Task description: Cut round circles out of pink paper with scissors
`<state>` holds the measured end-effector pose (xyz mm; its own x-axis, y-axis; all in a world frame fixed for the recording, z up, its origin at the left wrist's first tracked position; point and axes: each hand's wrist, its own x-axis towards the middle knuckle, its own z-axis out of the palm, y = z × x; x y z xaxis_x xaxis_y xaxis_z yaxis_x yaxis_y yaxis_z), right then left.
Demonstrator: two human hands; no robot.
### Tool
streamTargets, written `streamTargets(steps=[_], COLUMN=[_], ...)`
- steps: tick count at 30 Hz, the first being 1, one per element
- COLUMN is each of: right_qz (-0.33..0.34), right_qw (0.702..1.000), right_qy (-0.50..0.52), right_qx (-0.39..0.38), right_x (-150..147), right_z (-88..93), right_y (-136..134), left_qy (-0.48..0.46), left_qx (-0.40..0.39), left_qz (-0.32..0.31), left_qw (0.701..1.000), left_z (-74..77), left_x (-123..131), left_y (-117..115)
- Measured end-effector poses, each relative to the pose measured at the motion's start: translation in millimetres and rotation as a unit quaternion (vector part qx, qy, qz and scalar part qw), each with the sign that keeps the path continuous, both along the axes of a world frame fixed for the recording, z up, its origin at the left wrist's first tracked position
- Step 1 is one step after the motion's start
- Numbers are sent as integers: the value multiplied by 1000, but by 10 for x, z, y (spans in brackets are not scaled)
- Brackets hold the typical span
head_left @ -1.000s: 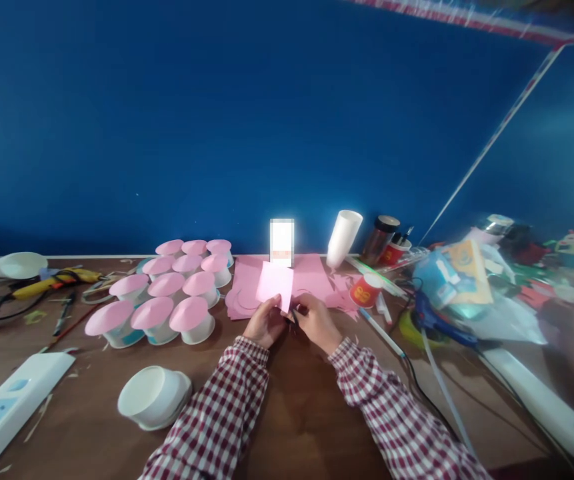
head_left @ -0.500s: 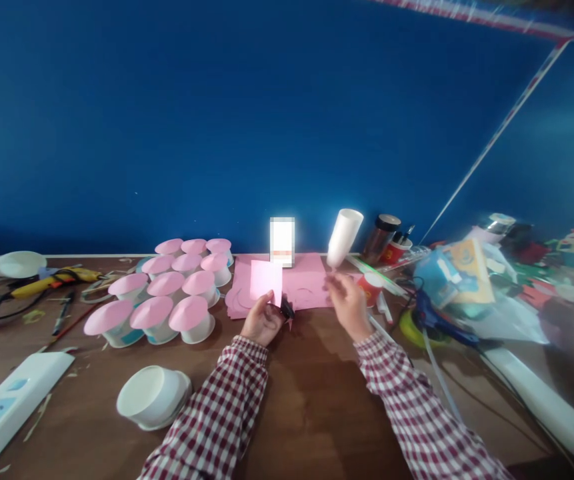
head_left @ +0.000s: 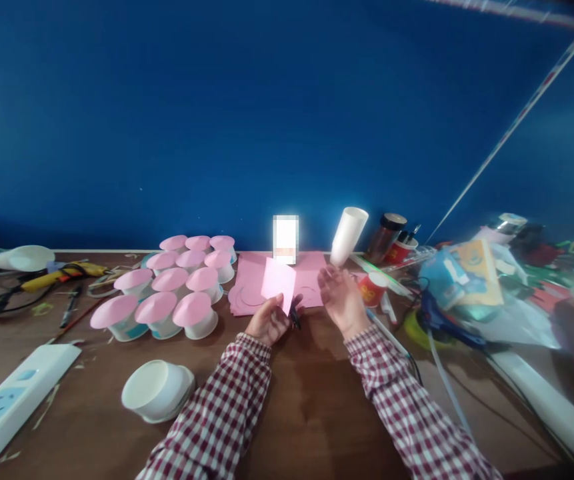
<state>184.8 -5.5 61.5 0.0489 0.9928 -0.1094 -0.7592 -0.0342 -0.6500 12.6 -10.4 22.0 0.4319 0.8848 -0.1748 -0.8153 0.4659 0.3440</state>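
The left hand is closed, thumb and fingers pinching the lower part of a piece of pink paper, which stands up from the grip, tilted, above the middle of the table. A small black thing sticks out just beside the fingertips of that hand; it is too small and dark to tell what it is, or whether the hand has hold of it. The right hand is open and holds nothing that shows, its fingers loosely spread and slightly bent, near the right end of a pile of pink sheets; whether it touches them cannot be told. Curved lines or cuts show on the pile. Close by the right hand stand a red cup and, behind, a leaning stack of white cups, with a brown jar with a dark lid further right. Left of the pile, twelve paper cups stand in four rows of three, each topped with a pink paper disc. Nearer the left sleeve, a white cup lies tipped over, and a white power strip lies at the left edge
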Motion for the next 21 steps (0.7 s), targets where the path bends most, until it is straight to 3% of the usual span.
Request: streamTargets(steps=[2, 4, 5, 6, 8, 9, 11, 12, 13, 15, 17, 19, 21], right_qz=[-8, -50, -77, -113, -133, -163, -245, -265, -246, -162, -134, -162, -229], right_qw=[999, 979, 950, 894, 845, 758, 576, 510, 467, 435, 434, 449, 445], right_qy=[-41, -193, -292, -420, -504, -618, -776, -818, -849, -885, -890, -878, -865], right_qx=[8, 49, 75, 103, 122, 131, 75, 28, -9, -44, -39, -25, -28], right_x=[-134, -190, -175, -129, 52, 176, 455, 591, 716, 911, 1027, 1079, 1095], right_z=[-56, -75, -64, -39, 40, 83, 148, 165, 172, 172, 186, 230, 282], right_y=[41, 54, 47, 32, -12, -34, -62, -66, -61, -30, 31, 126, 257], left_qy=[2, 9, 14, 21, 35, 42, 56, 62, 68, 73, 71, 70, 71], left_qx=[7, 3, -3, -11, -33, -45, -65, -72, -79, -90, -95, -95, -96], left_qz=[0, -4, -6, -7, -3, 1, 11, 15, 18, 22, 21, 23, 28], left_qw=[1000, 1000, 1000, 1000, 999, 998, 996, 995, 994, 993, 993, 993, 992], left_z=[15, 31, 37, 43, 52, 56, 66, 72, 78, 91, 99, 95, 81], left_x=[6, 4, 1, -2, -6, -5, 3, 8, 13, 19, 19, 15, 11], left_y=[-7, -5, -2, 3, 14, 19, 26, 27, 27, 24, 21, 19, 22])
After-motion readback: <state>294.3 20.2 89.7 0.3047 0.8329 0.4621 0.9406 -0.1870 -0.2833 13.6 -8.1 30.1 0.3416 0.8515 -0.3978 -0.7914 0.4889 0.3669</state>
